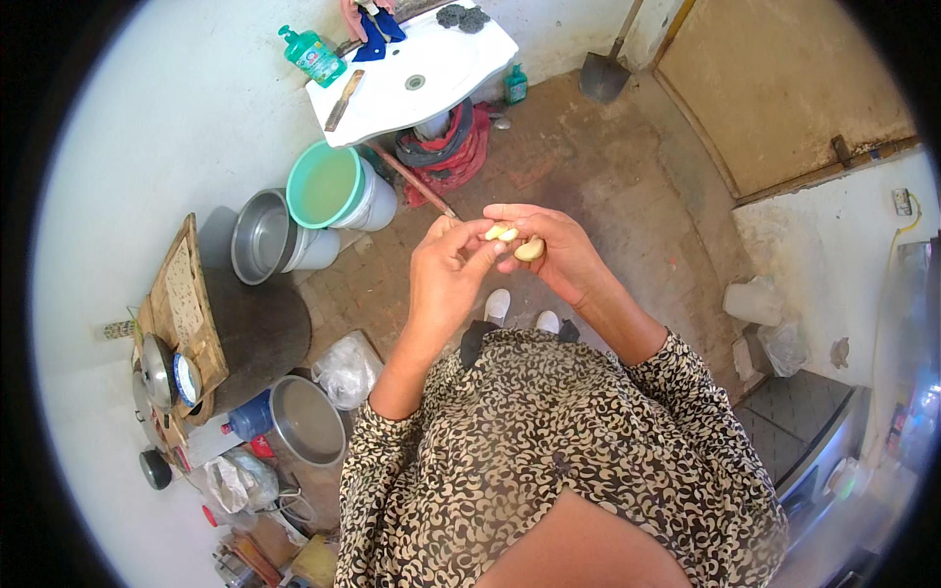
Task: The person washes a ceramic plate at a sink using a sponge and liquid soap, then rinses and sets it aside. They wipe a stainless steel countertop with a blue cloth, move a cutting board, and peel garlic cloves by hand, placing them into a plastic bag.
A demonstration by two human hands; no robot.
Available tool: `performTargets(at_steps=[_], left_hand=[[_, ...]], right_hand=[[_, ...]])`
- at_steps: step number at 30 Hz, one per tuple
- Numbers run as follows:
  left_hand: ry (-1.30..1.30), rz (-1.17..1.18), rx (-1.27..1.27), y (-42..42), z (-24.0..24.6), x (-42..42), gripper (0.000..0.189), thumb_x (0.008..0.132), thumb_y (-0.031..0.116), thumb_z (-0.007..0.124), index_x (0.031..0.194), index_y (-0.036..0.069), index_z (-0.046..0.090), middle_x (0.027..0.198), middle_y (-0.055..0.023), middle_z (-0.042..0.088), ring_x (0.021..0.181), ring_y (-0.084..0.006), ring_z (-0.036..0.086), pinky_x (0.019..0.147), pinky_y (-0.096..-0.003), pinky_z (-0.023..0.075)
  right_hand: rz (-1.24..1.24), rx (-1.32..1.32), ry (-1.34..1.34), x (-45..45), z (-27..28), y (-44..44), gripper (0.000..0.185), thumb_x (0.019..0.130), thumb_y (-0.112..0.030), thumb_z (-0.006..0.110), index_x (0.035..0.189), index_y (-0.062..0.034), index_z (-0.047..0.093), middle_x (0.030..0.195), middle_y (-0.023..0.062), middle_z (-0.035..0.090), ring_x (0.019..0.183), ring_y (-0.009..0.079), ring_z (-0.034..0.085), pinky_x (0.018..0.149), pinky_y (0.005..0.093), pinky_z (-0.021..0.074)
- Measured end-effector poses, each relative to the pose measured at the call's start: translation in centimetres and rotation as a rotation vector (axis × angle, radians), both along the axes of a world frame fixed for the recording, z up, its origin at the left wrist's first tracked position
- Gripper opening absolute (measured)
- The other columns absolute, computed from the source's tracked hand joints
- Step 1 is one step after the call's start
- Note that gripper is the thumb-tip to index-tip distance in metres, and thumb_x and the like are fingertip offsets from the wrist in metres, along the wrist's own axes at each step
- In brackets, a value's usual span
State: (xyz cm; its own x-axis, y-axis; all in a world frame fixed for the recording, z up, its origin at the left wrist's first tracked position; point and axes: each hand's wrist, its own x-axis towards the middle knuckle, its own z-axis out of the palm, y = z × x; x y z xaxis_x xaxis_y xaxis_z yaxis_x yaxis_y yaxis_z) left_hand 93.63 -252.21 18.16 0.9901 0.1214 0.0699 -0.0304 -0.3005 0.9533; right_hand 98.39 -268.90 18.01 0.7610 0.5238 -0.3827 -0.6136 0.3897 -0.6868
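Both hands meet in front of my body, above the floor. My left hand (446,273) pinches a small pale-yellow piece, apparently a garlic clove (496,232), between thumb and fingers. Beside it is another whitish piece (509,235), touched by the fingertips of both hands. A larger clove (529,249) rests against the curled fingers of my right hand (562,253). My right thumb and index finger reach toward the small pieces. Parts of the right fingers are hidden behind the cloves and the left hand.
Ahead stands a white washbasin (456,70) holding a brush (344,101) and a green pump bottle (315,57). To the left are a green basin (294,184) of cloudy water and metal basins (273,400). A shovel (604,76) leans near the wooden door (794,88).
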Motion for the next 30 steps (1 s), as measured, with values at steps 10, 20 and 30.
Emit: performTargets(at_steps=[10, 20, 30], left_hand=[[-0.017, -0.013, -0.020, 0.2, -0.2, 0.3, 0.016, 0.083, 0.001, 0.067, 0.099, 0.001, 0.066, 0.081, -0.0025, 0.056, 0.068, -0.0113, 0.052, 0.063, -0.0261, 0.0443], [0.146, -0.051, -0.340, 0.2, 0.5, -0.3, 0.017, 0.088, 0.005, 0.065, 0.105, 0.003, 0.065, 0.074, 0.0048, 0.058, 0.056, -0.0008, 0.045, 0.049, -0.0175, 0.0357], [0.265, -0.074, -0.588, 0.8, 0.8, -1.2, 0.011, 0.087, 0.009, 0.068, 0.096, 0.002, 0.066, 0.074, 0.0016, 0.062, 0.054, -0.0024, 0.044, 0.046, -0.0180, 0.0318]], right_hand=[[0.046, -0.106, -0.148, -0.8, 0.1, -0.1, 0.039, 0.090, -0.020, 0.054, 0.120, 0.0048, 0.058, 0.102, 0.0112, 0.067, 0.082, 0.0146, 0.066, 0.065, 0.0273, 0.0551], [0.065, -0.597, -0.512, -1.7, 0.9, 0.2, 0.023, 0.089, -0.024, 0.065, 0.096, -0.0018, 0.066, 0.077, 0.0023, 0.065, 0.067, 0.0102, 0.059, 0.057, 0.0254, 0.0460], [0.131, -1.000, -1.237, -2.8, 0.8, 0.2, 0.027, 0.090, -0.031, 0.060, 0.082, -0.0049, 0.061, 0.078, 0.0151, 0.065, 0.070, 0.0338, 0.063, 0.058, 0.0430, 0.0472]])
